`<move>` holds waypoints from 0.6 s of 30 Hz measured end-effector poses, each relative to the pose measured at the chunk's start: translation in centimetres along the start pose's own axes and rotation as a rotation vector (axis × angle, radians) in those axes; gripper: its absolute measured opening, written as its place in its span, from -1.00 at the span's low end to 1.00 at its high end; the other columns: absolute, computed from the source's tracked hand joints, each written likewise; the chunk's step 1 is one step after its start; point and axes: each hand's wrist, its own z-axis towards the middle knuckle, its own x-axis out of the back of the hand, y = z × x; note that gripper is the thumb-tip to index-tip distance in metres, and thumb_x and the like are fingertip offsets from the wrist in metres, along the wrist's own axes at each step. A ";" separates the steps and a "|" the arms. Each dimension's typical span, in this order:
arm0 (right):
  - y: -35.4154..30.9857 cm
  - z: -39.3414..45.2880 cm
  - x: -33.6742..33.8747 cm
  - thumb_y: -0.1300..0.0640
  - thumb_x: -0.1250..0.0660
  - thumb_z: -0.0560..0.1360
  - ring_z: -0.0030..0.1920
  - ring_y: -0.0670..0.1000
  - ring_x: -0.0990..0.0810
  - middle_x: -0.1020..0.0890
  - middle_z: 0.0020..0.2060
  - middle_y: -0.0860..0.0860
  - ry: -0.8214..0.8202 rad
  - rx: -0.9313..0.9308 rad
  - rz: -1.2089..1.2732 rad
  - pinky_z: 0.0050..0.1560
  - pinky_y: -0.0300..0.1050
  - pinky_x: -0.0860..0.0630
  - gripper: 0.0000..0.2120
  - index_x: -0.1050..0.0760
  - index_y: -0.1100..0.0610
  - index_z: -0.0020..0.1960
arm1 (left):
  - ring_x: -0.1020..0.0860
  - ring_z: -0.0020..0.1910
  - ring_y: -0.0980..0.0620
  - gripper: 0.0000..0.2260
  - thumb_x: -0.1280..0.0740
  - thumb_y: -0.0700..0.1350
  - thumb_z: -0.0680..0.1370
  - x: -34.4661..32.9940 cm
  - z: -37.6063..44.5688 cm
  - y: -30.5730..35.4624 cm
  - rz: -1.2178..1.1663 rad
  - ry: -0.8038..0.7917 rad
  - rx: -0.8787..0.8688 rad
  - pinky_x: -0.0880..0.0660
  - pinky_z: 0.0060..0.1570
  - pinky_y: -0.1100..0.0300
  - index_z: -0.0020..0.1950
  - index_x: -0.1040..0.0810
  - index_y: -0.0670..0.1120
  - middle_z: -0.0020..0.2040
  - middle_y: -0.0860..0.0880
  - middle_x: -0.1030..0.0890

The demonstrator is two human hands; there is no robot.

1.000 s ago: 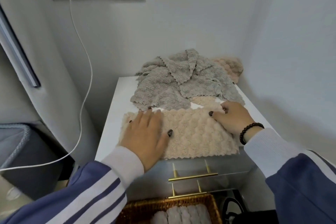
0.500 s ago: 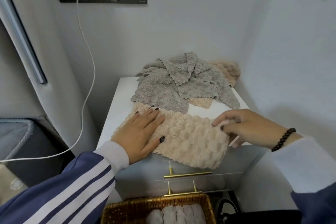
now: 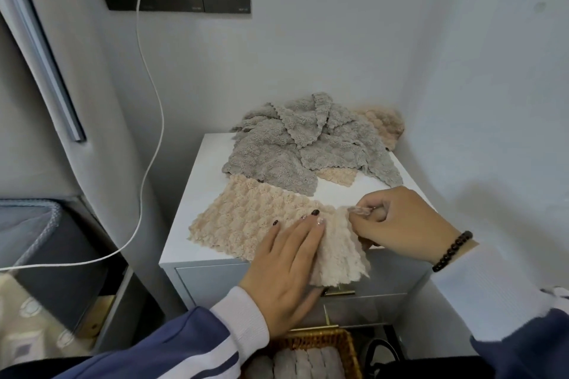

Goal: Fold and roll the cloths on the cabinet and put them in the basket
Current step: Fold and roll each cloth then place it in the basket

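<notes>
A folded beige cloth lies across the front of the white cabinet top. Its right end is turned up and over into the start of a roll, showing a paler underside that hangs past the cabinet's front edge. My right hand pinches that turned end with curled fingers. My left hand lies flat with straight fingers against the cloth beside the turned end. A wicker basket below holds several rolled cloths.
A heap of grey cloths with beige ones under and behind it fills the cabinet's back. Walls close in at the back and right. A white charger cable hangs from a wall socket at left. Drawer handles sit below the front edge.
My right hand has lifted the cloth's right end and turned it leftward over the cloth. My left hand slid right along the cloth to meet it.
</notes>
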 end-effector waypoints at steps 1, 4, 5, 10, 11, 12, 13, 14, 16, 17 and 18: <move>-0.1 -0.1 -0.2 0.05 -0.37 0.45 -0.38 -0.11 -0.66 -0.65 -0.49 0.01 0.015 0.014 -0.039 -0.15 -0.16 -0.59 -0.77 -0.59 0.21 -0.24 | -0.34 0.41 -0.09 -0.17 -0.37 0.08 0.44 0.2 0.2 0.1 -0.041 0.033 0.015 -0.30 0.34 -0.14 0.53 0.00 -0.17 0.47 -0.13 -0.28; -0.2 0.1 -0.8 -0.12 -0.38 0.38 -0.53 -0.07 -0.55 -0.54 -0.57 0.07 0.113 0.089 -0.148 -0.33 -0.13 -0.48 -0.59 -0.57 0.25 -0.31 | -0.41 0.30 -0.01 -0.27 -0.38 0.01 0.40 1.1 1.0 0.4 -0.156 0.100 0.062 -0.33 0.28 -0.03 0.48 -0.15 -0.15 0.38 -0.05 -0.36; -0.2 0.1 -0.8 -0.14 -0.38 0.37 -0.56 -0.04 -0.48 -0.48 -0.60 0.08 0.159 0.115 -0.156 -0.38 -0.14 -0.43 -0.58 -0.55 0.25 -0.34 | -0.43 0.26 0.01 -0.33 -0.35 -0.02 0.42 1.3 1.2 0.4 -0.211 0.114 0.092 -0.37 0.23 0.01 0.46 -0.19 -0.13 0.34 -0.03 -0.40; -0.2 0.4 -0.3 0.13 -0.47 0.41 -0.54 -0.06 -0.57 -0.56 -0.56 0.14 0.189 0.193 0.046 -0.40 -0.39 -0.41 -0.92 -0.63 0.12 -0.23 | -0.49 0.22 0.16 -0.52 -0.20 -0.11 0.49 2.7 1.1 0.0 -0.523 0.210 0.303 -0.44 0.19 0.21 0.39 -0.26 0.15 0.27 0.19 -0.49; -0.3 0.5 -0.2 0.16 -0.49 0.39 -0.53 -0.07 -0.57 -0.58 -0.54 0.11 0.190 0.224 0.129 -0.37 -0.41 -0.43 -0.95 -0.64 0.09 -0.16 | -0.50 0.18 0.21 -0.53 -0.22 -0.17 0.50 3.0 1.0 -0.2 -0.566 0.237 0.328 -0.43 0.15 0.30 0.36 -0.30 0.18 0.23 0.24 -0.50; -0.3 0.6 -0.2 0.18 -0.49 0.38 -0.51 -0.05 -0.57 -0.59 -0.51 0.10 0.203 0.259 0.217 -0.34 -0.38 -0.47 -0.88 -0.64 0.08 -0.09 | -0.51 0.13 0.24 -0.52 -0.25 -0.25 0.50 3.3 0.9 -0.5 -0.604 0.262 0.351 -0.43 0.10 0.36 0.33 -0.34 0.18 0.20 0.25 -0.52; -0.2 0.9 -0.2 0.19 -0.47 0.38 -0.51 -0.02 -0.56 -0.60 -0.47 0.11 0.227 0.284 0.309 -0.33 -0.33 -0.50 -0.84 -0.63 0.08 -0.05 | -0.53 0.08 0.24 -0.49 -0.28 -0.33 0.48 3.5 0.7 -0.7 -0.641 0.279 0.371 -0.44 0.05 0.38 0.30 -0.39 0.15 0.15 0.24 -0.54; -0.2 1.2 -0.1 0.22 -0.45 0.39 -0.51 -0.01 -0.53 -0.61 -0.45 0.12 0.272 0.295 0.381 -0.35 -0.30 -0.51 -0.85 -0.64 0.09 -0.04 | -0.54 0.04 0.23 -0.50 -0.29 -0.38 0.46 3.8 0.4 -0.9 -0.673 0.285 0.391 -0.46 0.00 0.37 0.26 -0.43 0.11 0.11 0.23 -0.56; -0.4 1.6 -0.3 0.23 -0.45 0.41 -0.53 -0.05 -0.47 -0.61 -0.45 0.06 0.358 0.284 0.464 -0.38 -0.31 -0.48 -0.91 -0.67 0.09 -0.12 | -0.56 -0.02 0.21 -0.56 -0.27 -0.39 0.44 4.6 -0.2 -1.2 -0.728 0.283 0.411 -0.46 -0.06 0.39 0.19 -0.51 0.04 0.04 0.22 -0.58; -0.5 1.7 -0.4 0.21 -0.46 0.40 -0.53 -0.08 -0.46 -0.61 -0.46 0.01 0.379 0.263 0.491 -0.39 -0.32 -0.47 -0.94 -0.67 0.09 -0.15 | -0.56 -0.03 0.22 -0.58 -0.24 -0.38 0.44 5.0 -0.5 -1.2 -0.754 0.279 0.419 -0.46 -0.07 0.42 0.17 -0.53 0.02 0.02 0.22 -0.59; -0.6 1.8 -0.6 0.20 -0.47 0.39 -0.51 -0.10 -0.47 -0.62 -0.46 -0.05 0.382 0.248 0.512 -0.39 -0.33 -0.47 -0.96 -0.67 0.09 -0.18 | -0.56 -0.02 0.21 -0.61 -0.22 -0.38 0.44 5.5 -0.7 -1.2 -0.785 0.275 0.432 -0.45 -0.08 0.44 0.15 -0.54 0.00 0.00 0.20 -0.60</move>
